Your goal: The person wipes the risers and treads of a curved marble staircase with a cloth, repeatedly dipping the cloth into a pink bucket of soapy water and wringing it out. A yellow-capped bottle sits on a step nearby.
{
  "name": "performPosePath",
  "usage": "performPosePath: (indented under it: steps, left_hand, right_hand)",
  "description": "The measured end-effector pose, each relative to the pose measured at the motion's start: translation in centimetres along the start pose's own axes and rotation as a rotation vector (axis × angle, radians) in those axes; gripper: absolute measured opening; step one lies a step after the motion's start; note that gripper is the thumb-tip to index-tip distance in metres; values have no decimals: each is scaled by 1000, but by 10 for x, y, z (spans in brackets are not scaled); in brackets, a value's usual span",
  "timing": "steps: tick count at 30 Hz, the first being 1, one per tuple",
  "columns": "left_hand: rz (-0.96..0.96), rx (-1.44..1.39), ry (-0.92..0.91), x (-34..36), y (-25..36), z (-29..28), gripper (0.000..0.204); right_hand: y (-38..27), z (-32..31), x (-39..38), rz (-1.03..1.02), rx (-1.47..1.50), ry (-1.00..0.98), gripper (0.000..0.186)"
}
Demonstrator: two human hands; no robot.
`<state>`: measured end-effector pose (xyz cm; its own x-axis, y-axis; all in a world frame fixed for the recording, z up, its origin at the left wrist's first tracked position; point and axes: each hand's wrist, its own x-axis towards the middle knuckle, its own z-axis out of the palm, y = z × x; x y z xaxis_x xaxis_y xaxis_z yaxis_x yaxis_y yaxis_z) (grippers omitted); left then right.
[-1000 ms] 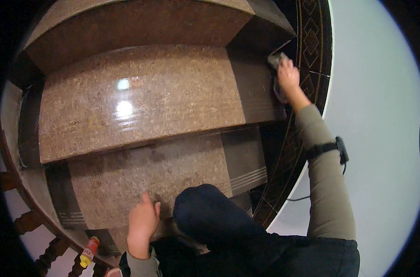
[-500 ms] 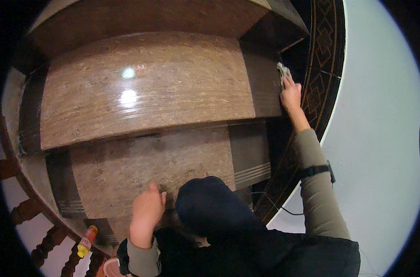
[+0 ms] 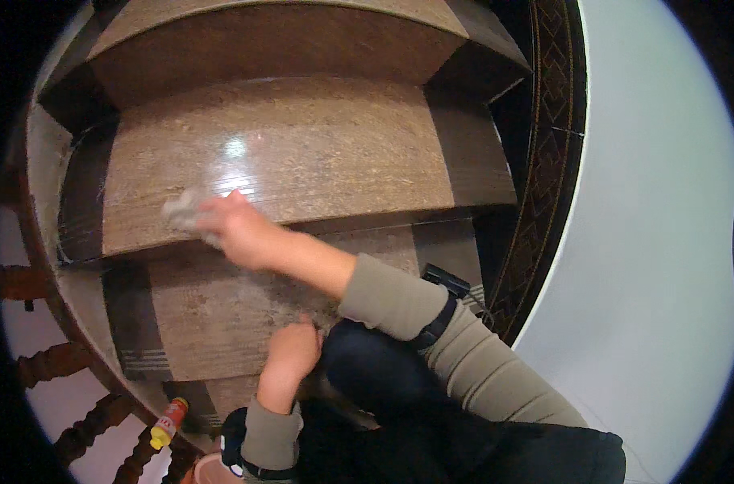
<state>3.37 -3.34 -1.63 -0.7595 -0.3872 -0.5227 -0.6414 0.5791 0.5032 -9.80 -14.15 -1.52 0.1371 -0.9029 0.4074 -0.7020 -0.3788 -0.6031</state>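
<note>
My right hand [image 3: 250, 232] reaches across to the left part of a brown marbled stair tread [image 3: 343, 153]. It is closed on a pale crumpled cloth [image 3: 181, 211], which lies against the tread near its front edge; both are smeared by motion. On the step below, my left hand [image 3: 294, 351] rests beside my dark-clad knee [image 3: 367, 359]. Its fingers look loosely curled, with nothing seen in them. A red bottle with a yellow cap [image 3: 169, 423] lies tilted at the lower left, by the railing.
Turned wooden balusters [image 3: 56, 365] line the left side. A pale wall [image 3: 649, 202] with a dark patterned skirting [image 3: 548, 161] closes the right. Another step [image 3: 278, 48] rises ahead. Part of a pinkish bucket [image 3: 214, 469] shows at the lower edge.
My right hand has swept the cloth from the tread's far right end to its left part. My left hand has shifted slightly right and down in the picture, and the view has moved a little.
</note>
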Motion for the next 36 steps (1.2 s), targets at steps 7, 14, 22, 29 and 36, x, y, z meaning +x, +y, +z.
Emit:
performPosePath:
  steps: [7, 14, 22, 29, 36]
  left_hand:
    - [-176, -142, 154, -39, -18, -18, 30]
    - [-441, -173, 196, -100, -35, -23, 28]
    - [-647, -241, 179, -133, -32, -22, 38]
    - [-503, -225, 257, -123, 3, -40, 41]
    - [-570, -224, 259, -146, 18, -46, 42]
  right_hand:
    - [72, -89, -34, 219, -492, -49, 38]
    - [202, -317, -167, 1134, -1494, -61, 29]
    - [248, -212, -28, 1286, -563, 751, 59]
    - [113, -95, 17, 177, -529, 32, 53]
    - [170, -230, -42, 451, -712, 232, 22]
